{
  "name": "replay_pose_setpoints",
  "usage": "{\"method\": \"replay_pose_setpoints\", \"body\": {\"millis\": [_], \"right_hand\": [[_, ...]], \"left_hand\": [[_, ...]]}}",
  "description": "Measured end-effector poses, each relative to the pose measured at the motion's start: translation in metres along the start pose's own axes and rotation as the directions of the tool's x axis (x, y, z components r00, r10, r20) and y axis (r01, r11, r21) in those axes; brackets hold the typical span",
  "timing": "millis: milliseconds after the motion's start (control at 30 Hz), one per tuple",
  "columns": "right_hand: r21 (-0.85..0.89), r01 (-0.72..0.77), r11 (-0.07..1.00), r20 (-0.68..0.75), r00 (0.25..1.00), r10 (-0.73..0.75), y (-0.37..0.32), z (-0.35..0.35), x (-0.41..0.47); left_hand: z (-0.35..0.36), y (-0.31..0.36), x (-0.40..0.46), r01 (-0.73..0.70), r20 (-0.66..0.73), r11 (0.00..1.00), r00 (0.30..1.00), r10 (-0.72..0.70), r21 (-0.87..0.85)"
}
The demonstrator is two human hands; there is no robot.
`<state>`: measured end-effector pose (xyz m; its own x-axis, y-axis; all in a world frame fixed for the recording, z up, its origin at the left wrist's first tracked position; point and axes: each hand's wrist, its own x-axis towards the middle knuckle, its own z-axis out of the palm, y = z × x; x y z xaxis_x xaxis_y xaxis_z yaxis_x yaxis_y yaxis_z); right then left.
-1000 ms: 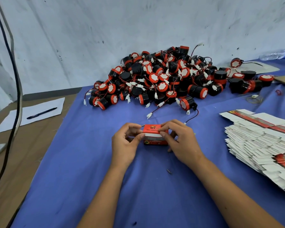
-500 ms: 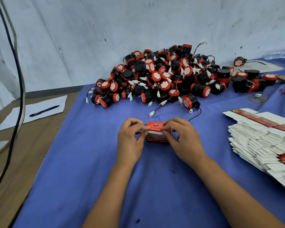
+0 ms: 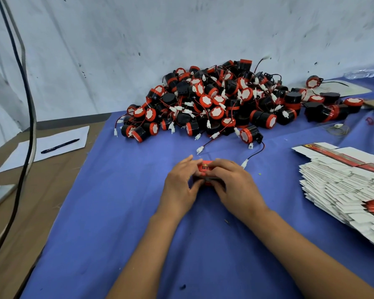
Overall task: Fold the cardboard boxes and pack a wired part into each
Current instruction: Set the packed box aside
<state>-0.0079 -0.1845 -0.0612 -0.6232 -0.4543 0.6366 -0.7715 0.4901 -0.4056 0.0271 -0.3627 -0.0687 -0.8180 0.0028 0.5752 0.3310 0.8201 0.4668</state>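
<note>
Both hands are gripping a small red box on the blue cloth.

The left hand and the right hand are sitting close together, fingers curling around the red box from either side — only its printed top is showing between them, so how its flaps are lying cannot be told. The box is resting on the blue cloth, just in front of a big pile of black-and-red wired parts heaped against the wall. A stack of flat box blanks is lying off to the right, well apart from the hands — a pen is lying on a paper sheet at far left.
</note>
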Motion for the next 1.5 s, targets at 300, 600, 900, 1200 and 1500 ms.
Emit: {"method": "replay_pose_setpoints", "body": {"millis": [300, 600, 900, 1200, 1500], "right_hand": [[-0.010, -0.138, 0.990, 0.133, 0.981, 0.138, -0.007, -0.009, -0.009], [-0.137, -0.209, 0.968, -0.209, 0.962, 0.178, -0.019, -0.153, -0.020], [-0.369, -0.854, 0.366, -0.628, 0.519, 0.580, -0.026, -0.446, -0.139], [-0.279, -0.953, 0.121, -0.520, 0.256, 0.815, -0.024, -0.477, -0.194], [-0.302, -0.809, 0.505, -0.125, 0.559, 0.820, 0.055, -0.308, -0.072]], "left_hand": [[-0.005, 0.005, 0.007, 0.331, 0.173, 0.909, 0.940, -0.294, -0.253], [-0.012, 0.138, 0.055, 0.190, 0.085, 0.852, 0.982, -0.170, -0.487], [0.089, 0.444, 0.082, -0.157, 0.131, 0.626, 0.912, 0.388, -0.763], [0.146, 0.507, 0.044, -0.354, 0.309, 0.711, 0.719, 0.622, -0.608], [0.157, 0.317, 0.064, 0.335, 0.250, 0.867, 0.934, -0.255, -0.370]]}}
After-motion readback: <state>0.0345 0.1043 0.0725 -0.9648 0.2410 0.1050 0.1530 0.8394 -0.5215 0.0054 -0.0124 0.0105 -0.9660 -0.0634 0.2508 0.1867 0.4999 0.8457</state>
